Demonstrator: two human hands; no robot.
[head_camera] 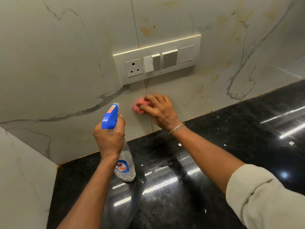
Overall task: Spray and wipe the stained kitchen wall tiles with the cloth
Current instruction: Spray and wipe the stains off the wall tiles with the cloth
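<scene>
A bunched pink cloth (138, 106) is pressed against the marble-look wall tiles (189, 98) just below the switch plate. My right hand (159, 109) grips the cloth, its fingers curled over it; the cloth and fingers look blurred. My left hand (109, 139) grips the neck of a clear spray bottle (124, 166) with a blue trigger head, held upright above the counter, nozzle towards the wall. Orange-brown stains (147, 30) mark the tiles above the switch plate and to its right (212, 80).
A cream switch plate (157, 61) with a socket and several switches sits on the wall above the cloth. A glossy black stone counter (214, 146) runs below the tiles. A side wall (21, 179) closes the corner at the left.
</scene>
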